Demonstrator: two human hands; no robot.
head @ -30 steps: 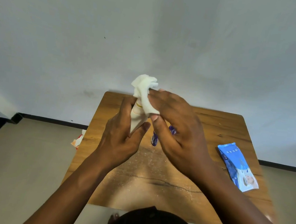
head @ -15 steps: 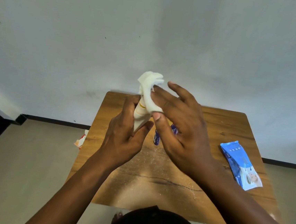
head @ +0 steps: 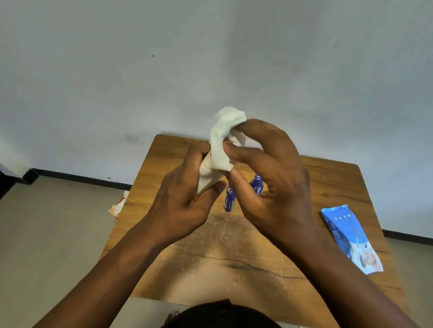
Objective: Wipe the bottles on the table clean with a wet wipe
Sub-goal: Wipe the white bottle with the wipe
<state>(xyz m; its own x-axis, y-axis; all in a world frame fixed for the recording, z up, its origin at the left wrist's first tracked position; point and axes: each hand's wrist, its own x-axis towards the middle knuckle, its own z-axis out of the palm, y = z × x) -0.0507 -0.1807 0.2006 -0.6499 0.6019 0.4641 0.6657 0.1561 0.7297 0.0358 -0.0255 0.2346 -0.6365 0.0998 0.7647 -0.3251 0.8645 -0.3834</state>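
At the far left, beyond the table edge, a small white-and-orange scrap (head: 117, 205) is seen lying on the floor. The wooden table (head: 340, 181) is set against a pale wall, and its top is dusted with fine light specks around the centre.

The left hand (head: 182, 200) is raised above the table, with its fingers and thumb curled round the lower body of a cream-white bottle (head: 206, 179). The bottle is held off the table, tilted with its top away from the camera and slightly to the right. A thin yellow band is visible on the bottle just below the wipe.

The upper part of the bottle is wrapped in a white wet wipe (head: 222, 140), which is bunched over the top. The cap underneath is hidden by the wipe.

The right hand (head: 269, 184) is clamped on the wipe: the wipe is pinched against the bottle between the bent fingers above and the thumb below.

Behind and between the two hands, a blue bottle with white markings (head: 229, 200) is partly seen on the table; a second blue portion (head: 257, 185) appears just beside it, and whether it belongs to the same bottle cannot be told.

Near the right edge of the table, well apart from the hands, a blue wet-wipe pack (head: 351, 236) is laid flat.
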